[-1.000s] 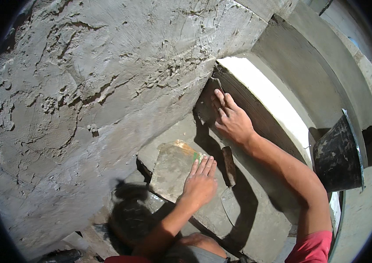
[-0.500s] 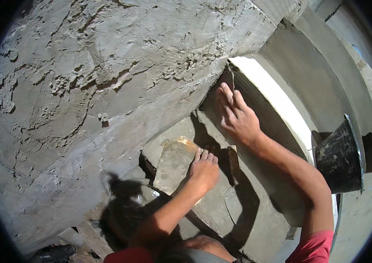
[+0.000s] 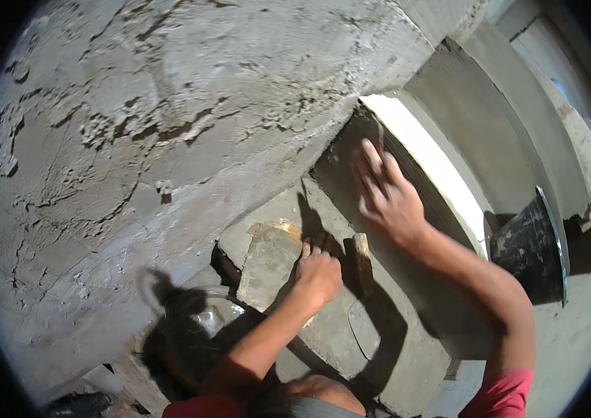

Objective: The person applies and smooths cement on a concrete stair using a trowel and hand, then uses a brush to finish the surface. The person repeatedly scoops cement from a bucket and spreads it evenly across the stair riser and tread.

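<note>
My right hand (image 3: 391, 198) is against the wet grey riser (image 3: 442, 261) of a curved step, its fingers stretched along a thin flat blade (image 3: 380, 132). Only an edge of that blade shows past the fingertips; the hand is slightly blurred. My left hand (image 3: 320, 275) leans on the tread below, fingers lying down at the right edge of a cement-smeared board (image 3: 271, 261). It grips nothing that I can see. Between my hands lies a trowel, its worn wooden handle (image 3: 363, 261) toward the riser and its grey blade (image 3: 364, 331) flat on the tread, partly in shadow.
A rough, cracked plaster wall (image 3: 100, 174) rises on the left. Brightly lit, the step's top edge (image 3: 435, 150) curves above the riser. A black bucket (image 3: 529, 251) stands tilted at right, below further steps (image 3: 480, 104). Near my left forearm is a shiny round container (image 3: 215, 313), largely shadowed.
My right hand, with the thin blade, has slid a little right and down along the riser. My left hand stays by the board. The whole view has shifted slightly.
</note>
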`<action>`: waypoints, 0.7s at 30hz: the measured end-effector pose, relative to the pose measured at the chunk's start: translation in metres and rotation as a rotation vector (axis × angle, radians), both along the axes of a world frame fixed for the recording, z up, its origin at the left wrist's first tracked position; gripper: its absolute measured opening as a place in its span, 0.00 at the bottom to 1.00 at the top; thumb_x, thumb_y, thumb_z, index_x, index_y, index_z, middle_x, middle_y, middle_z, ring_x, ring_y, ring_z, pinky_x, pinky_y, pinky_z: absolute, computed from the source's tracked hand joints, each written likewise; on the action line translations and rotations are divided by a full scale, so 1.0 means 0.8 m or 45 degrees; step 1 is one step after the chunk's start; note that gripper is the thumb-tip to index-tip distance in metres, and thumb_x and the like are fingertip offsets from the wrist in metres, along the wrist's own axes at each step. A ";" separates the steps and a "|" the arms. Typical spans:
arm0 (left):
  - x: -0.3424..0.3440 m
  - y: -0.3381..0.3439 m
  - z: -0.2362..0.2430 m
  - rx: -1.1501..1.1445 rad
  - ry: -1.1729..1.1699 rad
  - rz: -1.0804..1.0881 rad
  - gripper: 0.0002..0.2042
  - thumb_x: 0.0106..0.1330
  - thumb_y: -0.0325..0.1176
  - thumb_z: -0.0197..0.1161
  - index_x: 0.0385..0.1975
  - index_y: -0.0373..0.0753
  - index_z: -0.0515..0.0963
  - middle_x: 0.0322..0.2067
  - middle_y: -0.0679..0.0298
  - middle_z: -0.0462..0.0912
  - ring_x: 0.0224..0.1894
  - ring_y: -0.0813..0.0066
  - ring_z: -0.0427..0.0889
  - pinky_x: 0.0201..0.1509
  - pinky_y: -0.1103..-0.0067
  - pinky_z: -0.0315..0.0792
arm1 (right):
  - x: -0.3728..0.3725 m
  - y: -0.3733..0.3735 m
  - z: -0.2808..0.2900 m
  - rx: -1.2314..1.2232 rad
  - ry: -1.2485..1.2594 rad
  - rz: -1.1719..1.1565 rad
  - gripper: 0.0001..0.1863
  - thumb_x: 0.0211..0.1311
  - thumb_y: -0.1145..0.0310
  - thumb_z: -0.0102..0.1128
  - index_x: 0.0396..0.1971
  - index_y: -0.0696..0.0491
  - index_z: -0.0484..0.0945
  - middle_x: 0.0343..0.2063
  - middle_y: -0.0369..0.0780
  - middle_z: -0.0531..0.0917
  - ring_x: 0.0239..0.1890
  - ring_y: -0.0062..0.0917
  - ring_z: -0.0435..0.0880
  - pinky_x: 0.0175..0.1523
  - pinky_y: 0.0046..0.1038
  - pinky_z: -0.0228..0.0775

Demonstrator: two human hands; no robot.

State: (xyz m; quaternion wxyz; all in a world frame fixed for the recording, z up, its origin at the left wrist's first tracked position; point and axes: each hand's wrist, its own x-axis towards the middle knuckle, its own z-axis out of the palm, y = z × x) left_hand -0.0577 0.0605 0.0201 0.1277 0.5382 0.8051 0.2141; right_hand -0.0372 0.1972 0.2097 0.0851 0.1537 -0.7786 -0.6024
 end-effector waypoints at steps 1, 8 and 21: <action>0.002 0.000 -0.004 -0.055 -0.004 -0.004 0.26 0.74 0.36 0.56 0.68 0.28 0.79 0.77 0.46 0.70 0.81 0.49 0.64 0.88 0.51 0.45 | -0.013 0.011 -0.002 -0.003 -0.014 -0.009 0.24 0.72 0.53 0.56 0.58 0.48 0.89 0.68 0.48 0.83 0.82 0.55 0.62 0.83 0.53 0.52; -0.008 -0.002 -0.003 -0.077 -0.058 -0.067 0.26 0.73 0.34 0.56 0.67 0.27 0.80 0.77 0.45 0.70 0.83 0.48 0.61 0.89 0.52 0.44 | 0.012 -0.004 -0.019 0.044 -0.025 -0.309 0.32 0.65 0.58 0.58 0.65 0.61 0.84 0.72 0.49 0.79 0.81 0.48 0.65 0.81 0.47 0.58; -0.002 -0.005 -0.007 0.212 -0.021 0.069 0.26 0.73 0.34 0.54 0.67 0.27 0.79 0.73 0.43 0.76 0.82 0.48 0.63 0.87 0.52 0.51 | -0.036 0.017 -0.074 0.001 -0.148 -0.204 0.29 0.62 0.54 0.60 0.56 0.56 0.91 0.73 0.53 0.78 0.78 0.54 0.67 0.79 0.48 0.57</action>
